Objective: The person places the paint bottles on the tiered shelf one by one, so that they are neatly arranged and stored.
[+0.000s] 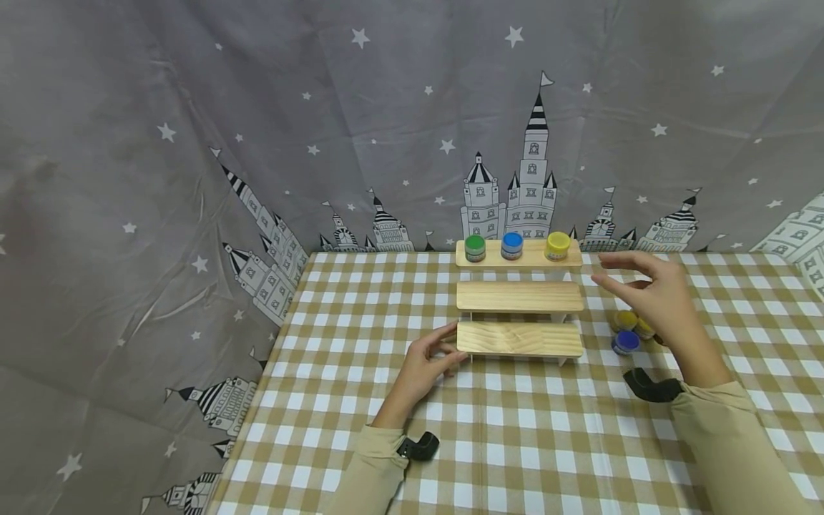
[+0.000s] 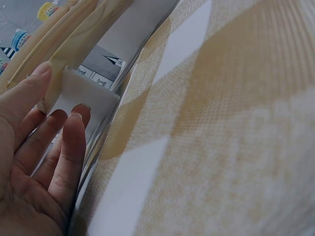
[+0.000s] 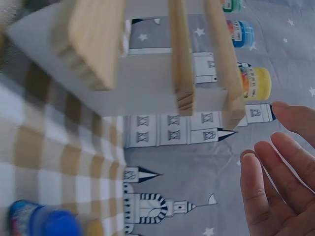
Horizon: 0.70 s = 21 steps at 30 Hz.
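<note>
A three-step wooden display stand [image 1: 518, 339] with pale boards on white supports stands on the table. On its top board sit a green-lidded paint jar [image 1: 475, 248], a blue-lidded jar [image 1: 511, 246] and a yellow-lidded jar [image 1: 557, 245]. My left hand [image 1: 428, 363] holds the left end of the lowest board, thumb at its front corner and index finger at the back. My right hand [image 1: 656, 290] hovers right of the top board, fingers apart and holding nothing. In the right wrist view, its fingertips [image 3: 281, 109] are near the yellow jar [image 3: 256, 83].
Beneath my right hand, a purple-blue-lidded jar [image 1: 626, 342] and a yellow-lidded jar [image 1: 625, 320] stand grouped on the checked tablecloth [image 1: 360, 322], with another yellow lid partly hidden by the forearm. A grey castle-print curtain [image 1: 386, 143] hangs behind and at the left.
</note>
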Available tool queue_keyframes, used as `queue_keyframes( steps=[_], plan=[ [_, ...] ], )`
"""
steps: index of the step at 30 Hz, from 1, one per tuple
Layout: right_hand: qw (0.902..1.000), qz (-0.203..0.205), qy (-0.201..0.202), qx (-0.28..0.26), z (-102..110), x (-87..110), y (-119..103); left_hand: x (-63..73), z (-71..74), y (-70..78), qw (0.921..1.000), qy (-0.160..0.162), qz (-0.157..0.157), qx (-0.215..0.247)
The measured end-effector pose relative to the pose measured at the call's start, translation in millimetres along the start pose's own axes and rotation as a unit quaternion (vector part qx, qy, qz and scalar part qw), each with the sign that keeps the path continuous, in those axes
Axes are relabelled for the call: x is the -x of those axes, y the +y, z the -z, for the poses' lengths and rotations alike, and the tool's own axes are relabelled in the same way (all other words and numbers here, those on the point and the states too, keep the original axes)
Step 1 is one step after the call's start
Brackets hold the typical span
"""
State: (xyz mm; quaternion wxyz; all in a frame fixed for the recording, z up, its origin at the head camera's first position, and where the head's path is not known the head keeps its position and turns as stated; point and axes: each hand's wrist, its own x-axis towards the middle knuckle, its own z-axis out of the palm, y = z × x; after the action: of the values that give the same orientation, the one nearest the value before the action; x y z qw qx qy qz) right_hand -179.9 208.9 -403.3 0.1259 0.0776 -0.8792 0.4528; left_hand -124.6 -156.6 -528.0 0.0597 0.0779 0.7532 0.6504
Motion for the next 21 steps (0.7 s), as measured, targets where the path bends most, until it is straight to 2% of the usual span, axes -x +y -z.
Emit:
queue_keyframes(
  steps=[11, 21],
  plan=[
    [0.9989, -0.025, -0.024, 0.031, 5.4, 43.8, 34.7, -0.7, 0.2, -1.6, 1.0000, -0.002, -0.002, 0.002],
    [0.9983, -0.042, 0.010, 0.038, 4.4, 78.9, 66.9, -0.1, 0.0, 1.2, 1.0000, -0.004, -0.006, 0.000]
  ],
)
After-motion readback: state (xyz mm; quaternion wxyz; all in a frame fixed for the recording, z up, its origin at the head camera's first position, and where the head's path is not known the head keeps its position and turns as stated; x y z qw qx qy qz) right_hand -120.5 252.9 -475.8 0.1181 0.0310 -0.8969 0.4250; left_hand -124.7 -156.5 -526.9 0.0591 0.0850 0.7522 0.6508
